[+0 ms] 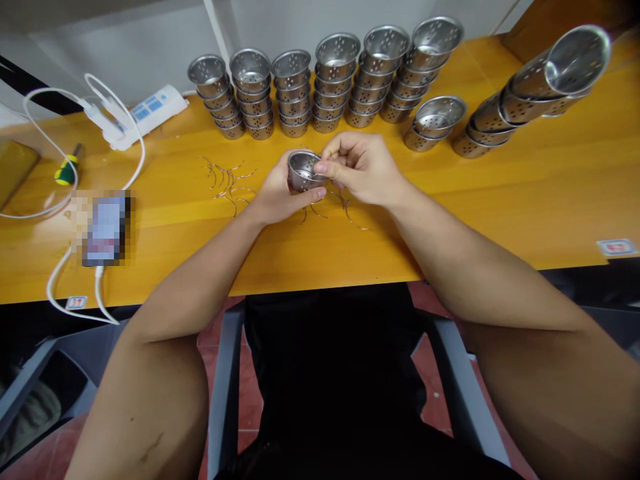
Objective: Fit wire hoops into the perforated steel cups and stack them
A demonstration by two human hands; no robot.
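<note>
Two hands meet mid-table: your left hand [277, 193] cups a small perforated metal cup [303, 170], your right hand [363, 167] pinches its rim. Stacked cups [325, 83] crowd twelve o'clock; bare tabletop [500, 200] lies at three, loose wire hooks [227, 183] at nine.

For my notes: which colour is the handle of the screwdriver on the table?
Green and yellow, on the screwdriver at the far left in the head view.

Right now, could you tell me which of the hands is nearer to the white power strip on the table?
Left. The left hand sits closer to the white power strip, which lies up and to its left; the right hand is farther right.
</note>
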